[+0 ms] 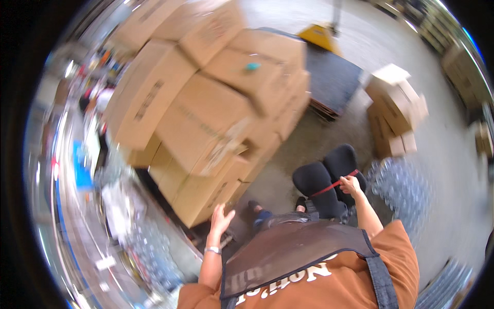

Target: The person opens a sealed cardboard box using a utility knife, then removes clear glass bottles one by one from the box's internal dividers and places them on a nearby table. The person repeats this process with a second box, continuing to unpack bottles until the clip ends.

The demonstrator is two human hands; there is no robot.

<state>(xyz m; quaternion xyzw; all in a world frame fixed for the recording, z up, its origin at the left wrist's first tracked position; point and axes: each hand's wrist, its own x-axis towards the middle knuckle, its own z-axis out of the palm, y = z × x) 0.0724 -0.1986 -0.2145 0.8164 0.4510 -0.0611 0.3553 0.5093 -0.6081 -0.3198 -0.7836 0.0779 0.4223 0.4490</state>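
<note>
My right hand (350,185) is closed around a thin red strip (328,189), which runs across a black padded chair (312,180). Whether the strip is tied to the chair or only lies over it, I cannot tell. My left hand (220,220) is empty with its fingers apart, beside the lower corner of a brown carton (198,203). That carton belongs to a tall stack of cardboard boxes (203,118) ahead and to the left. A small teal object (252,66) sits on one upper box.
Behind the stack lies a dark pallet platform (329,77) with a yellow pallet jack (319,37). More cartons (393,110) stand at the right, above a heap of clear plastic bottles (401,188). A cluttered conveyor line (72,226) runs along the left, with clear bottles (154,252) beside it.
</note>
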